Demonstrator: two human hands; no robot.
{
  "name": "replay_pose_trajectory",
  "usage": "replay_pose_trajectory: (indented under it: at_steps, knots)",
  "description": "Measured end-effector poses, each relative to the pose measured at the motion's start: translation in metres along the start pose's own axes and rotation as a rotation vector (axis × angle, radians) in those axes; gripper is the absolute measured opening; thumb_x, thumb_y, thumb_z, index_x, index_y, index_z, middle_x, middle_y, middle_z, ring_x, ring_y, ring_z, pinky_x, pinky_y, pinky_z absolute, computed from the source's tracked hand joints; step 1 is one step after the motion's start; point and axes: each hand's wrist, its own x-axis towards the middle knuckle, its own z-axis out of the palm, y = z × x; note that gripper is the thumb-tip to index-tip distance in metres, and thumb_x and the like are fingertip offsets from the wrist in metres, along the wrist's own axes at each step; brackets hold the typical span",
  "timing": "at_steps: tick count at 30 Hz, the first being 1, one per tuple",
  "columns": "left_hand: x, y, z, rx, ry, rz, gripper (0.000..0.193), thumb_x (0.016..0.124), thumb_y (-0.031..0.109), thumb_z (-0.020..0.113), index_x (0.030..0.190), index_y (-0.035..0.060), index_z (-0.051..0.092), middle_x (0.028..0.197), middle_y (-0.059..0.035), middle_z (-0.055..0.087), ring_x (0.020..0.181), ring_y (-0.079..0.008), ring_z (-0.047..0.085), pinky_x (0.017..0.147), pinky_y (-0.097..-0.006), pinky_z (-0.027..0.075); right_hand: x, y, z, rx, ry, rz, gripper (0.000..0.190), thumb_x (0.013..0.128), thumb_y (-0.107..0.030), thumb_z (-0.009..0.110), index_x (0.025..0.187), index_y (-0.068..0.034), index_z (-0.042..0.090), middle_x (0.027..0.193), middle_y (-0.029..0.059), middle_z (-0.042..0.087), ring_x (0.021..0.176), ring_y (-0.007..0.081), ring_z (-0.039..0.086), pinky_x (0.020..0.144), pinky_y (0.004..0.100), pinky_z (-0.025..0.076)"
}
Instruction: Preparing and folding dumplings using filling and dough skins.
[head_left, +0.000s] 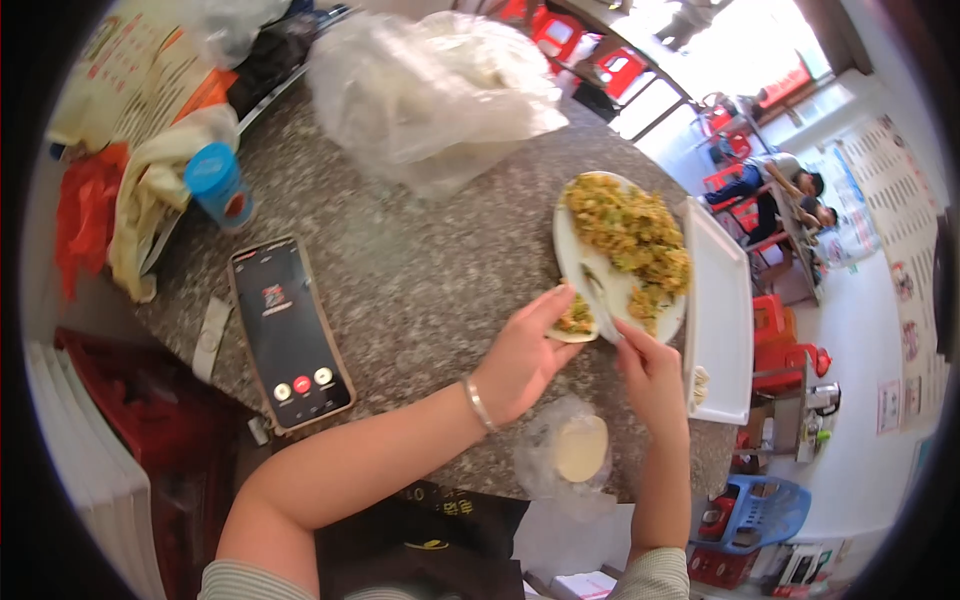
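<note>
My left hand (525, 356) holds a round dough wrapper (564, 335) with chopped filling (576, 315) on it, beside the rim of a white plate (616, 289). In my right hand (649, 367) is a metal utensil (606, 326), its far end over the plate; its exact shape is blurred. A large mound of yellowish chopped filling (626, 225) covers much of that plate. Below my hands, a stack of pale round wrappers (582, 448) lies on a clear plastic bag (534, 450).
A white tray (720, 300) with a folded dumpling (700, 384) sits right of the plate. A phone (292, 330), a blue canister (221, 184) and a large plastic bag (420, 97) rest on the speckled stone tabletop (420, 300). People (787, 180) sit at another table.
</note>
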Motion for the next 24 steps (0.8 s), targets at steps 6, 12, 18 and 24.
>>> replay_pose_trajectory:
  at_steps: [6, 12, 18, 24]
  knots:
    - [0.004, -0.002, 0.003, 0.002, -0.002, -0.007, 0.036, 0.097, 0.026, 0.049, 0.126, 0.0051, 0.048, 0.123, -0.0034, 0.054, 0.112, -0.013, 0.052, 0.099, -0.0293, 0.04, -0.045, -0.002, 0.009, 0.081, 0.063, -0.005, 0.031, 0.087, 0.0, 0.053, 0.117, 0.0, 0.062, 0.069, 0.0029, 0.055, 0.061, 0.009, 0.049, 0.057, 0.0239, 0.042]
    - [0.003, -0.004, 0.009, 0.119, 0.05, -0.021, 0.042, 0.095, 0.032, 0.052, 0.127, 0.0045, 0.046, 0.116, -0.0023, 0.054, 0.107, -0.0101, 0.053, 0.093, -0.0266, 0.045, -0.048, 0.018, -0.005, 0.248, 0.06, 0.071, 0.031, 0.092, -0.002, 0.049, 0.121, 0.003, 0.058, 0.067, 0.0005, 0.053, 0.052, 0.0048, 0.043, 0.048, 0.0189, 0.035]
    - [-0.003, 0.009, -0.003, 0.051, 0.013, 0.11, 0.033, 0.093, 0.016, 0.055, 0.123, 0.0018, 0.05, 0.12, -0.0082, 0.054, 0.111, -0.0157, 0.055, 0.093, -0.0311, 0.048, -0.038, -0.002, 0.002, 0.582, -0.146, 0.196, 0.032, 0.093, -0.004, 0.048, 0.124, 0.003, 0.054, 0.06, 0.0, 0.053, 0.042, 0.0021, 0.037, 0.037, 0.0173, 0.027]
    - [-0.006, 0.005, 0.013, 0.205, -0.035, 0.08, 0.044, 0.089, 0.004, 0.056, 0.13, 0.0008, 0.042, 0.121, -0.0079, 0.054, 0.111, -0.0177, 0.056, 0.096, -0.0315, 0.046, -0.024, 0.022, -0.014, 0.493, 0.164, 0.202, 0.028, 0.091, -0.006, 0.053, 0.118, -0.001, 0.06, 0.073, 0.0037, 0.058, 0.047, 0.0057, 0.044, 0.043, 0.0193, 0.034]
